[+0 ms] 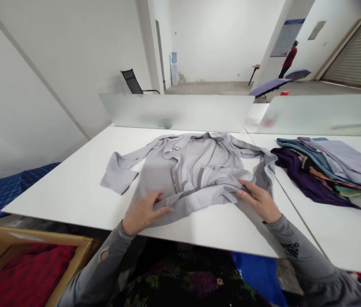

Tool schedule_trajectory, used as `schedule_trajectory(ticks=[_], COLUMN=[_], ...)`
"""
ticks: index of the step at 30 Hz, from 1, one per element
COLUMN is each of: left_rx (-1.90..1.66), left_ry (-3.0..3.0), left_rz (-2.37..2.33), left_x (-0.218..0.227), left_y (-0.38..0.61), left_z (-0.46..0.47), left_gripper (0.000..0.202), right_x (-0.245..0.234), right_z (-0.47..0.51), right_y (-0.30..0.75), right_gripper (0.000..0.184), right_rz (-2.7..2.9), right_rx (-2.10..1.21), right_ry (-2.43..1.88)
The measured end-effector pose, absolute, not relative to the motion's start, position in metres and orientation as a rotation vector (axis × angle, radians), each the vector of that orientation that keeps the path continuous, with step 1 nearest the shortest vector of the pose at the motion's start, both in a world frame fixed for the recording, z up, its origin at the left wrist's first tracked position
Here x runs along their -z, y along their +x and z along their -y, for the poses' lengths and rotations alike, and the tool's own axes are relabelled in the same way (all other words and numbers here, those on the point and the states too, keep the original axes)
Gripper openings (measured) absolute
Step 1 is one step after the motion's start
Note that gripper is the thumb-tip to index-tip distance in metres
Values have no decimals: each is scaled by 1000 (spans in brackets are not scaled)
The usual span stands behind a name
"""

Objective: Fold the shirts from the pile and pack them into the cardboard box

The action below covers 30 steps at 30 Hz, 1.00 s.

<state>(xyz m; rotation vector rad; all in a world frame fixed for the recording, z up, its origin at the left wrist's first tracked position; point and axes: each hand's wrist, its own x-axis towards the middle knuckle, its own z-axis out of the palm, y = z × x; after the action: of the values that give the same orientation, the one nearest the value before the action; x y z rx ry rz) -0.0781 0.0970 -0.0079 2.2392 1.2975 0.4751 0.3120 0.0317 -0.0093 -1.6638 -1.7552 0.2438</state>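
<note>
A light grey long-sleeved shirt (193, 168) lies spread on the white table (71, 192), collar toward the far side, its lower part bunched near the front. My left hand (144, 211) rests on the shirt's lower hem, fingers curled over a fold of cloth. On the right part of the hem, my right hand (259, 200) lies with its fingers pinching the fabric. One sleeve (119, 172) stretches out to the left, the other (263, 164) to the right.
A pile of folded and loose clothes (330, 170) in purple, blue and grey lies on the adjoining table at right. A cardboard box (30, 264) with red cloth stands at lower left. Frosted dividers (180, 111) line the table's far edge. A person (289, 59) stands far off.
</note>
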Motion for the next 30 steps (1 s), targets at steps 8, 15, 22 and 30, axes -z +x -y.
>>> schedule_trajectory(ticks=[8,15,22,30], left_rx=[-481,-175,-534,-358], left_ry=[2388,2473,2517,2777], left_rz=[-1126,-668,-1112,-1888], left_x=[3,-19,-1,44], left_y=[-60,-82,-88,-125], left_z=[-88,-65,-70,-94], left_gripper=[23,29,27,39], right_x=[1,-26,10,42], right_z=[-22,25,46,30], right_y=[304,302,329,348], right_gripper=[32,27,34,35], right_rz=[1795,2330,1868,1934], right_rx=[-349,-704,-118,204], right_ry=[-1485,-1109,-1640,-1755])
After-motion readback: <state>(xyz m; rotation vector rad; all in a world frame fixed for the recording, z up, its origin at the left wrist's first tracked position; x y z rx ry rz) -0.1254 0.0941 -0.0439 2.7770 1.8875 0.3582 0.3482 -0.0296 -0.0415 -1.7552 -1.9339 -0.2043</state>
